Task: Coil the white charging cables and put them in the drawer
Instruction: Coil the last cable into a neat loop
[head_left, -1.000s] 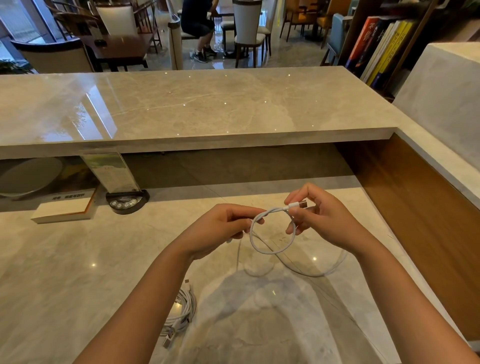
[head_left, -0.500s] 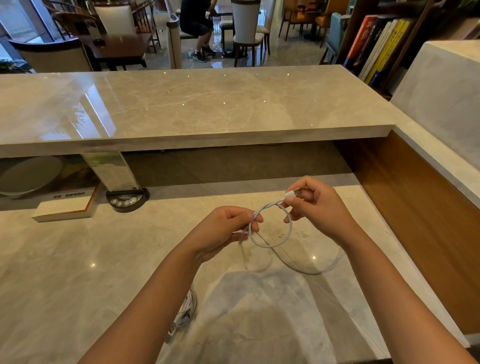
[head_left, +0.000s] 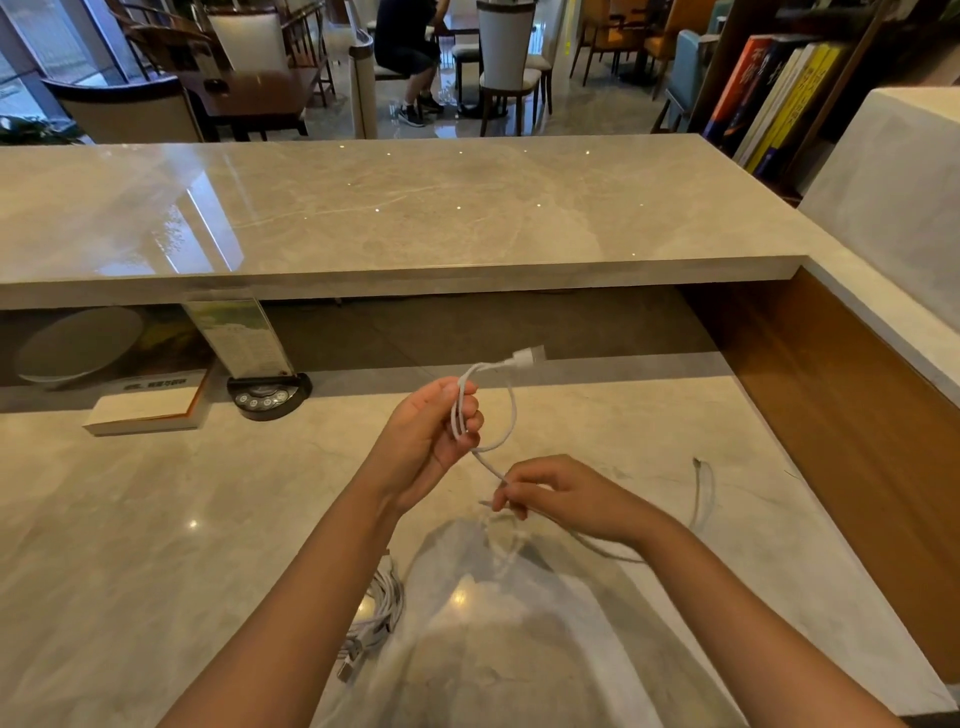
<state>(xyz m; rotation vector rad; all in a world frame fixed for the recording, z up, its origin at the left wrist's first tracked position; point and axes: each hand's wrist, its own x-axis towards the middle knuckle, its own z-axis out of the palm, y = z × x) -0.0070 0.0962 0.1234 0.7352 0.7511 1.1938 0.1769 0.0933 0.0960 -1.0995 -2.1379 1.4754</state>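
My left hand (head_left: 434, 434) is raised over the marble desk and grips a small loop of a white charging cable (head_left: 511, 415); its plug end sticks out up and to the right. Lower and to the right, my right hand (head_left: 558, 493) pinches the same cable's loose run. From there the cable trails across the desk (head_left: 130, 545) to its free end at the right. A bundle of other white cables (head_left: 376, 613) lies on the desk beside my left forearm, partly hidden by it. No drawer is in view.
A raised marble counter (head_left: 389, 208) runs across the back, with a wooden side wall (head_left: 841, 415) at the right. Under its ledge stand a sign holder on a black base (head_left: 267, 395), a white book (head_left: 150, 405) and a round dish (head_left: 78, 343).
My right hand let go of the plug end and dropped lower to the loose run. My left hand rose, now holding the loop alone. The cable's tail swung out to the right.
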